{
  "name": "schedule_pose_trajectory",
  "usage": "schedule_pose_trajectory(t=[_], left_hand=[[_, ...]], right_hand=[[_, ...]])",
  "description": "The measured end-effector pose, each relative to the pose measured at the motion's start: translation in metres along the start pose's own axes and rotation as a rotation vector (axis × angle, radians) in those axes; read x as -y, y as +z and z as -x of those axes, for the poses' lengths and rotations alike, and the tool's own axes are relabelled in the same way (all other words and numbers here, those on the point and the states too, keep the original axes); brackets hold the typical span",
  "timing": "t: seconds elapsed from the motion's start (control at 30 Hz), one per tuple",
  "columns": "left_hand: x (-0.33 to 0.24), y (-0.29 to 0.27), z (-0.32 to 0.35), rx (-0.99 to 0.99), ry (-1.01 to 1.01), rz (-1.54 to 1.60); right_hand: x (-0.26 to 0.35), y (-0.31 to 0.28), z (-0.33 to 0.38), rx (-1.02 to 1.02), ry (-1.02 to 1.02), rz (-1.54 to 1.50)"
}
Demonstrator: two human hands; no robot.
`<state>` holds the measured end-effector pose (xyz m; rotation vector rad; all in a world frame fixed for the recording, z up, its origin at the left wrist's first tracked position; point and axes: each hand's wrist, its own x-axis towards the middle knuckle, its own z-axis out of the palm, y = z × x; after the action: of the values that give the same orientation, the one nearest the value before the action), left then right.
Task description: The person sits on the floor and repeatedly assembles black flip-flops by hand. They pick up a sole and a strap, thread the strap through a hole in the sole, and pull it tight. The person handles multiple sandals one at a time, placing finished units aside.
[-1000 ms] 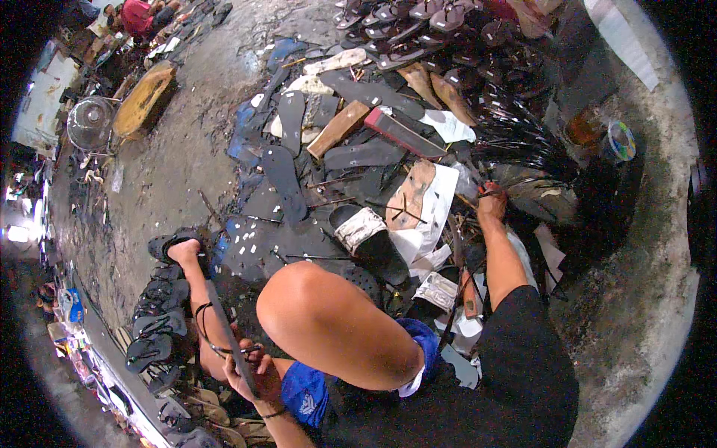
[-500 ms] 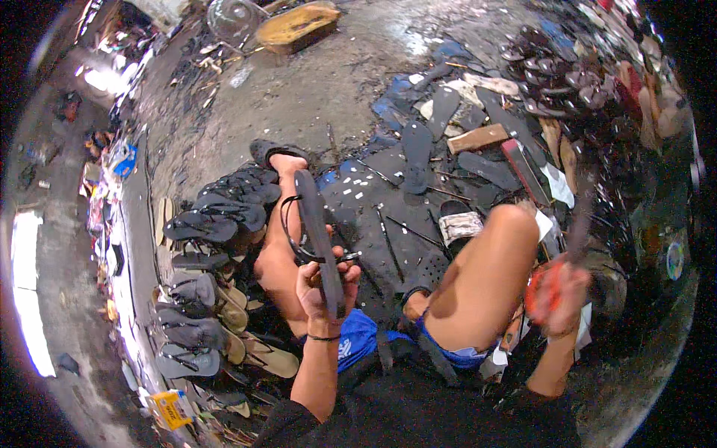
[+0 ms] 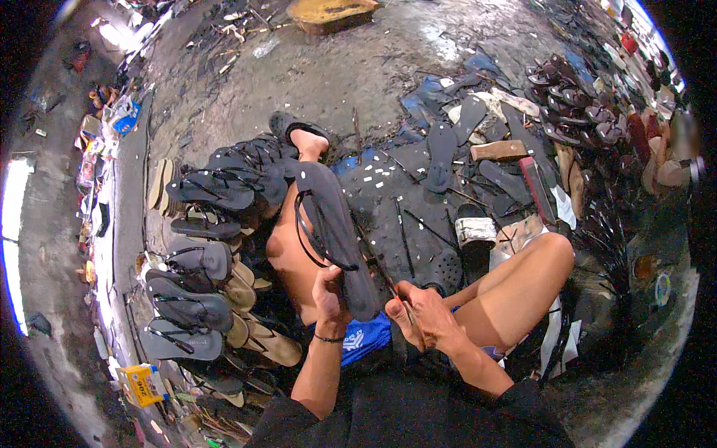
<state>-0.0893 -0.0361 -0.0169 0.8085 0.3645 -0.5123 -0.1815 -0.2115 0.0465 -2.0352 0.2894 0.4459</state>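
Note:
My left hand [image 3: 328,299] grips a black flip-flop [image 3: 332,216] near its lower end, the thumb along one side. The flip-flop stands tilted up in front of me, its thin black strap looping out to the left. Close beside its lower right edge, my right hand [image 3: 427,315] is closed around an orange-handled tool with a long, thin dark blade [image 3: 385,278]. The blade points up toward the flip-flop's edge; whether it touches cannot be made out. Most of the handle is hidden in the fingers.
Rows of finished-looking flip-flops [image 3: 198,257] lie at my left. Ahead are loose soles [image 3: 442,153], a wooden block [image 3: 498,151], black strips and white scraps. Piled sandals [image 3: 567,101] and part of another person [image 3: 676,168] are at right. A yellow basin [image 3: 332,16] sits far ahead.
My right hand has come inward from the far right with the orange-handled tool, up to the flip-flop. My left hand has turned the flip-flop so its flat face shows more.

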Motion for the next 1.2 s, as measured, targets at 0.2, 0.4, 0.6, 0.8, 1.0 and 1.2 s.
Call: schedule_pose_trajectory(t=[0.2,0.4,0.6,0.8,1.0,1.2], left_hand=[[0.004,-0.009,-0.011,-0.180,-0.041,-0.016],[-0.060,0.025,-0.060,-0.110,0.601,-0.485],[-0.142,0.076,-0.049,-0.269,0.949,-0.588],[-0.046,0.085,-0.009,-0.180,0.701,-1.544],[0.007,0.006,-0.031,0.005,0.266,-1.154],[-0.018,0.010,-0.098,-0.228,0.337,-0.541]], right_hand=[[-0.032,0.012,-0.013,-0.070,0.132,-0.101],[-0.134,-0.087,-0.111,-0.580,0.459,0.423],[-0.235,-0.116,-0.122,-0.482,0.683,0.897],[-0.209,-0.078,-0.238,-0.696,0.246,0.440],[-0.189,-0.080,-0.306,-0.516,0.570,0.531],[-0.074,-0.008,-0.201,-0.184,-0.265,-0.237]])
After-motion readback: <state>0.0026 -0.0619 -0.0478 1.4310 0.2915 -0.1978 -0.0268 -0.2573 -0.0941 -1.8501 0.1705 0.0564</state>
